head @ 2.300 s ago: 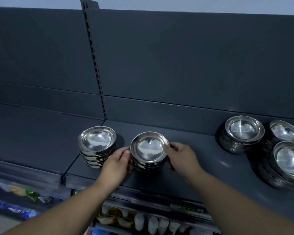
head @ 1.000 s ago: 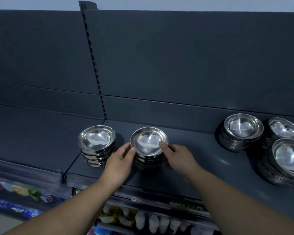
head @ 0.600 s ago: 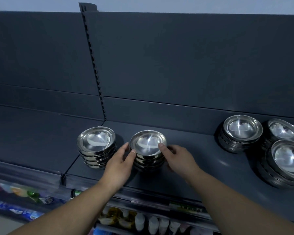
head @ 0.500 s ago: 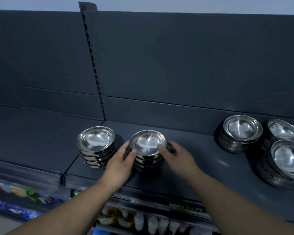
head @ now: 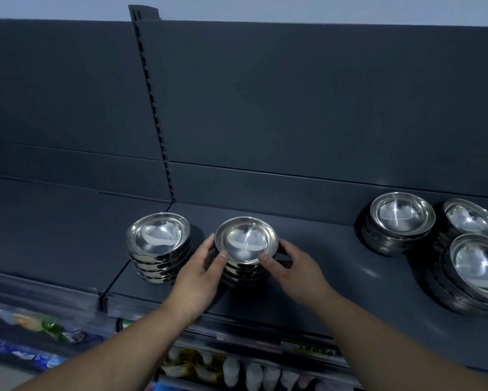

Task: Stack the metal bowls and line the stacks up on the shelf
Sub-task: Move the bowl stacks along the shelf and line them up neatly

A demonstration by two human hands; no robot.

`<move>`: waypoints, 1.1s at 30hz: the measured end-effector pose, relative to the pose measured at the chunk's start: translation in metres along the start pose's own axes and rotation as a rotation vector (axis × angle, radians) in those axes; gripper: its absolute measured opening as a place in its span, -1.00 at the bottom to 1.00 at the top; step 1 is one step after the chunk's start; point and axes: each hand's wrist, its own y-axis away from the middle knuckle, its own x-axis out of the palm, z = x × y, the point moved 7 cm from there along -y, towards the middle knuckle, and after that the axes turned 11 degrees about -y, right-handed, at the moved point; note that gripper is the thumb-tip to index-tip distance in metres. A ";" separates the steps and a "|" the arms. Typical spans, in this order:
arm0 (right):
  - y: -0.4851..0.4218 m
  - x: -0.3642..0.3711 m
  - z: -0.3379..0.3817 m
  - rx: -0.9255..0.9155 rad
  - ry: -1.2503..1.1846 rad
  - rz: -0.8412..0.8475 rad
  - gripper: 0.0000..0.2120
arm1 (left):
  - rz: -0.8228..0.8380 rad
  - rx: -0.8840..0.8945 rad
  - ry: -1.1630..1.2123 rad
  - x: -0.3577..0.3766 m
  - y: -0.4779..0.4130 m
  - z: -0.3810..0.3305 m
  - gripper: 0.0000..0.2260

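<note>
Two stacks of shiny metal bowls stand side by side on the dark grey shelf (head: 321,266). The left stack (head: 158,244) stands alone near the shelf joint. My left hand (head: 200,272) and my right hand (head: 290,266) clasp the middle stack (head: 247,244) from both sides, thumbs on the top bowl's front rim. Further right are three more stacks: one at the back (head: 402,218), one behind at the far right (head: 472,218), and one in front at the right edge (head: 479,266).
The shelf's back panel rises behind the bowls, with a slotted upright (head: 152,108) at the left. A lower shelf (head: 237,371) below the front edge holds white bottles and coloured packets.
Both hands slid the middle stack slightly back and left toward the left stack, then wrapped more closely round it. The other stacks have not moved.
</note>
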 end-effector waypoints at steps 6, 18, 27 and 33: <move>0.003 0.003 -0.006 0.002 -0.073 0.041 -0.25 | 0.024 -0.003 0.034 0.003 -0.002 0.004 -0.55; 0.005 0.008 -0.020 0.013 -0.070 -0.008 -0.20 | 0.131 -0.061 0.159 0.013 -0.006 0.023 -0.56; 0.018 0.009 -0.027 0.023 -0.064 -0.045 -0.12 | 0.251 0.012 0.089 0.011 0.000 0.032 -0.22; 0.019 0.013 -0.024 0.011 0.016 -0.047 -0.09 | 0.234 0.073 -0.130 0.009 -0.005 0.031 -0.15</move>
